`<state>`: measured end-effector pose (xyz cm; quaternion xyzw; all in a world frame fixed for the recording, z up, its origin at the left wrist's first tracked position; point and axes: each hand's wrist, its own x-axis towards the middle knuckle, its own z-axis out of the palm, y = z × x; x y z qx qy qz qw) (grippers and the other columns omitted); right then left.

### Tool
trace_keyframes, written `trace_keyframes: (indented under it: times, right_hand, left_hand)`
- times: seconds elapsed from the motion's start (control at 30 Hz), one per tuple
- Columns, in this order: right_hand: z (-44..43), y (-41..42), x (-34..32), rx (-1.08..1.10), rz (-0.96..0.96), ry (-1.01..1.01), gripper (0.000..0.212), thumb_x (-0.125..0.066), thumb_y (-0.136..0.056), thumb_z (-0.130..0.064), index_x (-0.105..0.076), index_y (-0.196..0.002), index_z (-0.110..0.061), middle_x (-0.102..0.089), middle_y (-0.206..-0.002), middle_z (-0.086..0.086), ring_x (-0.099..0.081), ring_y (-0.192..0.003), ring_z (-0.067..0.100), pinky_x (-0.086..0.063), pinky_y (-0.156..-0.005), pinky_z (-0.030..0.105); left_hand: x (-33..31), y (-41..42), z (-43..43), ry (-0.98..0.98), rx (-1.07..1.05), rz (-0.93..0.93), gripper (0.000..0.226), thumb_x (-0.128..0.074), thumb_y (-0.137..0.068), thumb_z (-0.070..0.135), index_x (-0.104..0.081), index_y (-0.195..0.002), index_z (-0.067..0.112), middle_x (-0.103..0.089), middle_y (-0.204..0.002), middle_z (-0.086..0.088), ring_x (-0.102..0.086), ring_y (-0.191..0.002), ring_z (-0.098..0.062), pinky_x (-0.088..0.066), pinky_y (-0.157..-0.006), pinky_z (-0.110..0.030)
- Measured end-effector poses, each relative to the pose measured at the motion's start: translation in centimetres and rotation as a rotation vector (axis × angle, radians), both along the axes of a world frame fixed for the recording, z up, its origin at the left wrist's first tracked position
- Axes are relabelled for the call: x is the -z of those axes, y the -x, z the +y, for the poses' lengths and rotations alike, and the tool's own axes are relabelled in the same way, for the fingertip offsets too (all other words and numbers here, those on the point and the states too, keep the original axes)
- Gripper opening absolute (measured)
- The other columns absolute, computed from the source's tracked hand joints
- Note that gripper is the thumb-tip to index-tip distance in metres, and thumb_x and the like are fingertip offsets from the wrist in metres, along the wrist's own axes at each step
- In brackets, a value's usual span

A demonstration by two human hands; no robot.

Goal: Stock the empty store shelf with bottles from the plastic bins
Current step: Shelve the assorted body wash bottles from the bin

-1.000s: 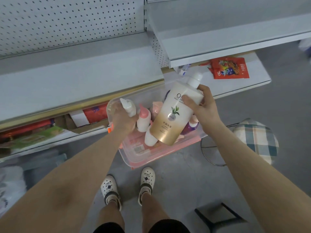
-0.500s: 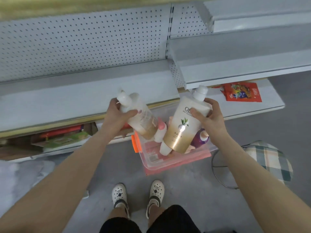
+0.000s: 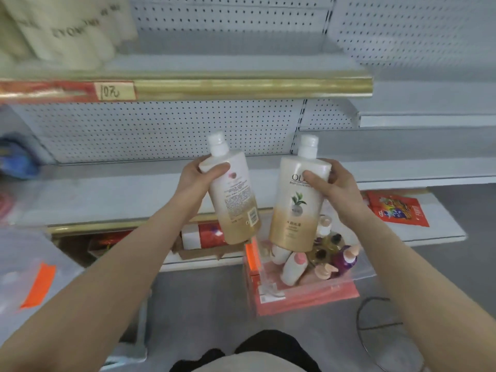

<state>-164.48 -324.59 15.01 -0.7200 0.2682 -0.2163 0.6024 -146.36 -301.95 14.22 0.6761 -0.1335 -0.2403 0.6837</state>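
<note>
Bin (image 3: 308, 298) holds small bottles (image 3: 292, 269), perhaps six, some pump-topped.

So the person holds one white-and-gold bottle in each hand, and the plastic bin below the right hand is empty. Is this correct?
Not entirely. In the head view the plastic bin below the right hand is not empty: several small bottles lie in it. The rest holds: the left hand grips one white-and-gold bottle, the right hand the leaf-label bottle.
</note>
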Motion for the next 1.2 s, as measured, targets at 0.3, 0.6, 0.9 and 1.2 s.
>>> trace_keyframes:
  times: [0.3,0.6,0.9,1.2]
  right_hand:
    - [8.2,-6.9,-7.6,-0.097,-0.097,0.132,0.037,-0.075,-0.083,-0.023,-0.060,-0.117,-0.020,-0.071,-0.099,-0.002,-0.069,-0.085,0.004,-0.055,-0.067,0.019]
    - [12.3,-16.1,-17.4,-0.119,-0.252,0.152,0.046,-0.076,-0.082,-0.031,-0.060,-0.120,-0.011,-0.072,-0.109,0.004,-0.071,-0.095,0.019,-0.058,-0.078,0.035]
    - [12.2,-27.3,-23.0,-0.168,-0.318,0.080,0.044,-0.077,-0.081,-0.035,-0.062,-0.115,-0.012,-0.073,-0.107,0.003,-0.072,-0.094,0.021,-0.058,-0.083,0.040]
    - [10.7,-36.4,-23.5,-0.273,-0.387,0.164,0.044,-0.076,-0.083,-0.024,-0.055,-0.120,-0.016,-0.069,-0.103,-0.003,-0.070,-0.083,0.006,-0.055,-0.063,0.020]
  left_hand:
    - [-5.8,-3.8,9.1,-0.044,-0.010,-0.238,0.044,-0.079,-0.077,0.024,-0.059,-0.117,0.024,-0.069,-0.107,0.005,-0.067,-0.094,-0.010,-0.054,-0.078,-0.028]
    - [-11.2,-9.0,14.9,0.023,-0.067,-0.288,0.042,-0.079,-0.076,0.024,-0.060,-0.113,0.025,-0.070,-0.106,0.002,-0.069,-0.093,-0.014,-0.055,-0.080,-0.033]
    - [-14.4,-13.3,14.7,0.076,-0.166,-0.299,0.042,-0.079,-0.076,0.025,-0.061,-0.114,0.022,-0.071,-0.101,0.006,-0.071,-0.088,-0.011,-0.055,-0.075,-0.026]
    - [-14.6,-16.6,12.6,0.049,-0.204,-0.313,0.039,-0.079,-0.077,0.028,-0.065,-0.112,0.020,-0.074,-0.100,0.002,-0.072,-0.088,-0.012,-0.057,-0.078,-0.031]
